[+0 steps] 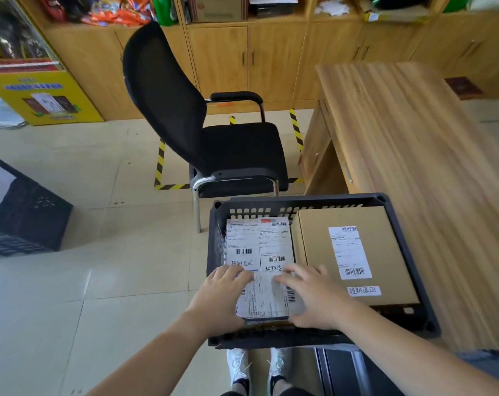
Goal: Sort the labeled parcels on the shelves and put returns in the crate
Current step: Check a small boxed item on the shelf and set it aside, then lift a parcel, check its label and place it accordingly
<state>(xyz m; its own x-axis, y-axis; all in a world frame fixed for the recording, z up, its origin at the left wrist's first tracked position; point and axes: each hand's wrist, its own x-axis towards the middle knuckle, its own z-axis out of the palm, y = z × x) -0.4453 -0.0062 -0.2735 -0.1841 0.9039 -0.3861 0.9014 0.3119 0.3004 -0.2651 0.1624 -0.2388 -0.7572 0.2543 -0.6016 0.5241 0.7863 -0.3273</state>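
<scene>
Fingers (236, 274) of the left hand (222, 292) curl over the far left edge of a small parcel (266, 298), while the right hand (311, 295) lays its spread, nearly straight fingers (292, 277) on the top right. Both thumbs are hidden, so the grip underneath can't be read. The parcel is blurred and sits low in the near left part of the black crate (299, 199), overlapping two labelled parcels (259, 241) behind it. Its ends are covered by the hands, but the visible part looks wider than deep, with the label print running sideways. A brown box (356, 252) fills the crate's right side, long axis running near to far. What the crate rests on is hidden; the wooden worktop (414, 138) is just beside it.
</scene>
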